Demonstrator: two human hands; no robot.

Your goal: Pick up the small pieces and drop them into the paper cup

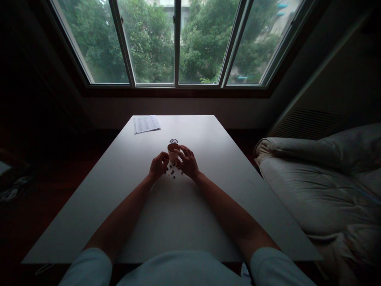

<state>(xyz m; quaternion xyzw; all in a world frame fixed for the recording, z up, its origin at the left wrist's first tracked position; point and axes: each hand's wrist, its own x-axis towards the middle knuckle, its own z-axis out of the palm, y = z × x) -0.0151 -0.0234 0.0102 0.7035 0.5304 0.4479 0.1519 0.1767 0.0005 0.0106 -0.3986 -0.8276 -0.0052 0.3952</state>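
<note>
A small, light brown cup (172,154) stands upright on the white table (178,214), its mouth facing up. My right hand (188,162) is curved around the cup's right side, with fingertips at the rim. Close by the cup's left side is my left hand (159,164), its fingers curled in and pinched together; whatever they hold is hidden. Several small dark pieces (172,172) lie scattered in front of the cup, too small to name. Just behind it sits a dark-rimmed round thing (173,141), partly covered by the cup.
Printed sheets of paper (147,124) lie at the table's far left corner. To the right is a padded, light-coloured sofa (297,186). A wide window (175,47) is beyond the table, with trees outside. Cables (13,190) lie on the dark floor at left.
</note>
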